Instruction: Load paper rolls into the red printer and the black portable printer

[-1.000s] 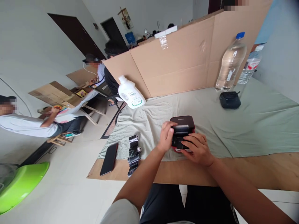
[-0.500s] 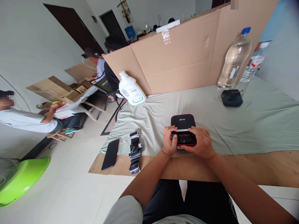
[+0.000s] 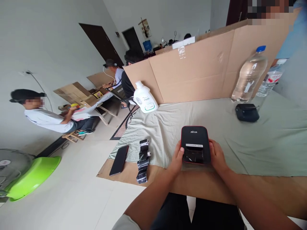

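Note:
A small black thermal printer (image 3: pixel 195 137) with a red rim, a white label strip and a dark window is in front of me at the table's near side. My left hand (image 3: pixel 177 157) grips its left edge, thumb on the top near the corner. On the opposite edge, my right hand (image 3: pixel 217 156) is closed along the side, its fingers partly hidden by the body. Left of the printer lies a row of paper rolls (image 3: pixel 143 164) in shiny black wrap, with white roll ends showing. A dark smartphone (image 3: pixel 119 160) rests farther left.
A cardboard partition (image 3: pixel 192 72) runs along the back. Before it stand a white detergent jug (image 3: pixel 145 99), a large blue-capped bottle (image 3: pixel 250 76) and a smaller water bottle (image 3: pixel 270 80). A black pouch (image 3: pixel 247 112) lies at right. Other people sit at left, beyond a green basin (image 3: pixel 35 175).
Both hands have shifted from the printer's front and top to its two side edges. The printer's lower top face is now uncovered. The camera view has tilted and turned left.

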The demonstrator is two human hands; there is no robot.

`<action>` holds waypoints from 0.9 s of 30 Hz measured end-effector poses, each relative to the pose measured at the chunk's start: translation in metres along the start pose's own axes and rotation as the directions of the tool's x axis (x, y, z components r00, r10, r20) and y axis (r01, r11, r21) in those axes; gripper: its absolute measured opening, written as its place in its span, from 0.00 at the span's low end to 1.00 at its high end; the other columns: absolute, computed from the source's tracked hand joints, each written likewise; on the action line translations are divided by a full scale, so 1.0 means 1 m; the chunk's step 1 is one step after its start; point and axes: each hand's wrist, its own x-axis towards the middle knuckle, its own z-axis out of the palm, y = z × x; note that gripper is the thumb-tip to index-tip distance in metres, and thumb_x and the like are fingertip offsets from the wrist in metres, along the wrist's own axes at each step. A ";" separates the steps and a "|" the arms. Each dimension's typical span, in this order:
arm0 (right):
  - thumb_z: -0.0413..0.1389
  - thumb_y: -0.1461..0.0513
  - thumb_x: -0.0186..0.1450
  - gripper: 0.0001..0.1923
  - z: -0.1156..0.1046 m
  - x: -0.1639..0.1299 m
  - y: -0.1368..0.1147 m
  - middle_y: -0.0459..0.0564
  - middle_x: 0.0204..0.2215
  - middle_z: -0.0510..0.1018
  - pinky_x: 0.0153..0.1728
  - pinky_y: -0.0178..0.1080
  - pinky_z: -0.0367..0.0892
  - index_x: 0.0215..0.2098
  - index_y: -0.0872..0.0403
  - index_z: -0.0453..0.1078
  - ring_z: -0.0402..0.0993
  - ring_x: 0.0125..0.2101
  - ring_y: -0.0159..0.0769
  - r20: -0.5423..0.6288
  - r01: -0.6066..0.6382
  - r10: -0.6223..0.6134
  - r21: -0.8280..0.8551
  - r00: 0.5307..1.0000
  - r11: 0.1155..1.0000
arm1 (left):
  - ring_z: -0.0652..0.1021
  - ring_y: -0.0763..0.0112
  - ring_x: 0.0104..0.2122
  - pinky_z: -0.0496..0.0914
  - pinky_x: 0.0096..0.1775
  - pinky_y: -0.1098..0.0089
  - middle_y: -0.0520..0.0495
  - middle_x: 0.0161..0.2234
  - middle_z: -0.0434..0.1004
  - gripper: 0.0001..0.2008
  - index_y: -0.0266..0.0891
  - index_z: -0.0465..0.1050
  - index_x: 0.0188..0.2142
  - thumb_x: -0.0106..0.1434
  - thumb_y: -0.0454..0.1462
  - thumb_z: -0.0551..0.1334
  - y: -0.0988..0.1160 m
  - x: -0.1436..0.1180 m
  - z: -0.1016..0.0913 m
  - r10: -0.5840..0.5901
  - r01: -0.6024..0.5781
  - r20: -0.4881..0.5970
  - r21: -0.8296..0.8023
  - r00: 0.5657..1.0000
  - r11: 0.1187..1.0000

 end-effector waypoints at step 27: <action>0.50 0.45 0.69 0.30 0.006 -0.018 -0.019 0.56 0.63 0.68 0.63 0.56 0.60 0.62 0.52 0.66 0.60 0.65 0.49 0.640 0.193 0.016 -0.256 0.768 0.947 | 0.81 0.56 0.39 0.76 0.42 0.56 0.40 0.34 0.80 0.13 0.34 0.73 0.41 0.63 0.42 0.61 0.048 0.265 -0.228 -0.158 0.332 -0.815 0.045 0.558 0.942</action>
